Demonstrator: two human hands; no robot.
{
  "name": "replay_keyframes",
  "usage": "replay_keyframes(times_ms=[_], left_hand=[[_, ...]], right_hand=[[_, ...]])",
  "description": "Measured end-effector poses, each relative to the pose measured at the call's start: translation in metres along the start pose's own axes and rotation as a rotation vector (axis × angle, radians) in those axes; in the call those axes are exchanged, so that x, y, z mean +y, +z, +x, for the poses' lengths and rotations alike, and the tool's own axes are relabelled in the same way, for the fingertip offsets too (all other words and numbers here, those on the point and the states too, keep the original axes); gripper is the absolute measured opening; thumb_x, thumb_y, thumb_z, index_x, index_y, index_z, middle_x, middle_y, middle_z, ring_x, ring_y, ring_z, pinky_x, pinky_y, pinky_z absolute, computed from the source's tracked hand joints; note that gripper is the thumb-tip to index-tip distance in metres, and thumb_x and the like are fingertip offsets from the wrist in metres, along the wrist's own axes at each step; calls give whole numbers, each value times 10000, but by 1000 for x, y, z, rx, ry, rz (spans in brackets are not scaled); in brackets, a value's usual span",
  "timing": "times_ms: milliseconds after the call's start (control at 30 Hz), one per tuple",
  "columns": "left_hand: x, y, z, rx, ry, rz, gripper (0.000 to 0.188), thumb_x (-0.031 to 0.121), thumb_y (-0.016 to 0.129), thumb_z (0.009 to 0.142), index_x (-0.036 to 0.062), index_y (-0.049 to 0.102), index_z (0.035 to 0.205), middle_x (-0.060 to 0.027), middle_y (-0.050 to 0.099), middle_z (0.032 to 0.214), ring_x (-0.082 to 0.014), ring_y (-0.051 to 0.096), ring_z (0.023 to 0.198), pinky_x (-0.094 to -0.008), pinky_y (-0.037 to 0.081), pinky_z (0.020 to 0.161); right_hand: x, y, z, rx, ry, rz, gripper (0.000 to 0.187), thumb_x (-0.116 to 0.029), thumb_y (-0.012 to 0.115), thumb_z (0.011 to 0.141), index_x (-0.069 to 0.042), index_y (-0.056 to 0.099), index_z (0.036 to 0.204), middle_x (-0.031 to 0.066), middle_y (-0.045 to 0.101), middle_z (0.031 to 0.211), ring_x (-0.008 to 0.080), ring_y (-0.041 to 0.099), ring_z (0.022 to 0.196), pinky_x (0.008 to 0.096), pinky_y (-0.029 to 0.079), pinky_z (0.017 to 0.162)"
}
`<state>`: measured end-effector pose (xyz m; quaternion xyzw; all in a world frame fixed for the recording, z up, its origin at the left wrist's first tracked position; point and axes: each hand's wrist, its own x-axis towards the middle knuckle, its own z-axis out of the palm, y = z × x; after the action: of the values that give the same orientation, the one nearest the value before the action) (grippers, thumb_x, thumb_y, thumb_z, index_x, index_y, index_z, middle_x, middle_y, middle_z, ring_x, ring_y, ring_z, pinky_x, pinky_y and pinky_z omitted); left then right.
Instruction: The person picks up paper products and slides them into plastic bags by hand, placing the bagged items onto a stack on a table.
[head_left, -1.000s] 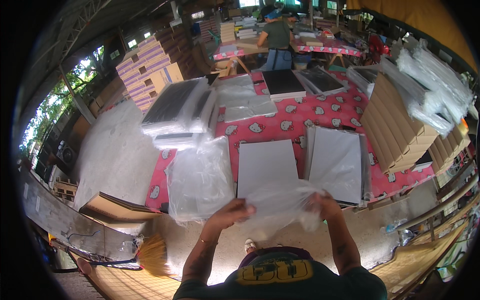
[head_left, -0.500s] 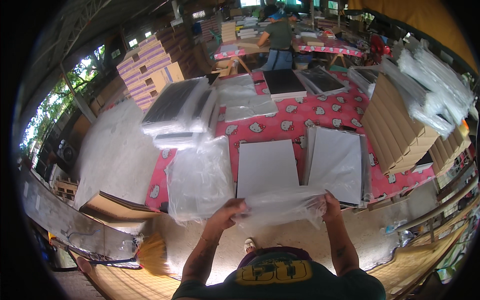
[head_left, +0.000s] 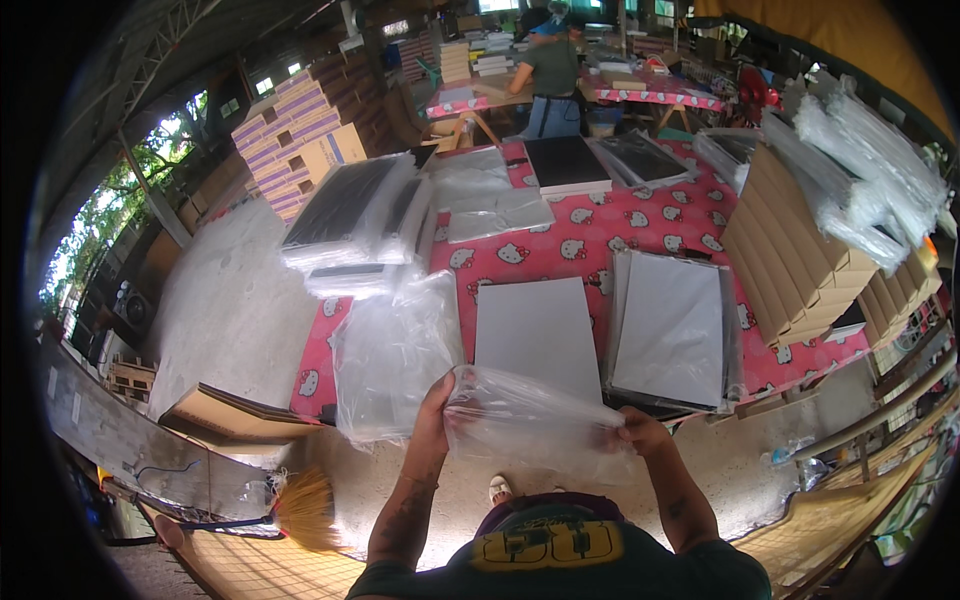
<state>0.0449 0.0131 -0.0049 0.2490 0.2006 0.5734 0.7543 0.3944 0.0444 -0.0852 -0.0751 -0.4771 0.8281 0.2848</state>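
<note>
Clear plastic sheeting gripped at left end by left hand, pinched at right end by right hand, at near edge of white board on desk. White board lies bare, apparently still unwrapped. Left of white board: piled plastic; behind that, dark panels already wrapped. Right of white board: pale stack, wrapping unclear.

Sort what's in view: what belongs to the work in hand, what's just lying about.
Likely in use:
clear plastic sheeting, held in left hand and right hand
pale panel
clear plastic pile

Apparently just lying about:
broom
folded cardboard
</note>
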Motion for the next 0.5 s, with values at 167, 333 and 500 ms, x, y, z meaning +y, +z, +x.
replay_keyframes(times_ms=[167,333,500], left_hand=[[4,27,2,217,121,120,335,152,559,770,9,566,1073,-50,593,832,-131,588,686,-272,498,676],[-6,-27,-9,227,-23,387,307,68,558,761,11,565,1062,-33,584,827,-121,567,668,-265,484,661],[-77,-55,-25,484,52,753,281,33,527,825,15,547,1105,-15,549,744,-81,515,601,-239,435,548]], right_hand=[[19,-19,-14,-84,181,5,360,-258,732,777,20,641,988,82,625,872,166,578,785,291,455,715],[10,-14,-21,236,52,316,443,-155,697,764,43,561,1136,89,606,926,188,600,827,337,485,769],[74,-11,-31,794,112,-423,542,113,554,734,-36,475,1249,99,541,953,208,599,796,288,467,447]])
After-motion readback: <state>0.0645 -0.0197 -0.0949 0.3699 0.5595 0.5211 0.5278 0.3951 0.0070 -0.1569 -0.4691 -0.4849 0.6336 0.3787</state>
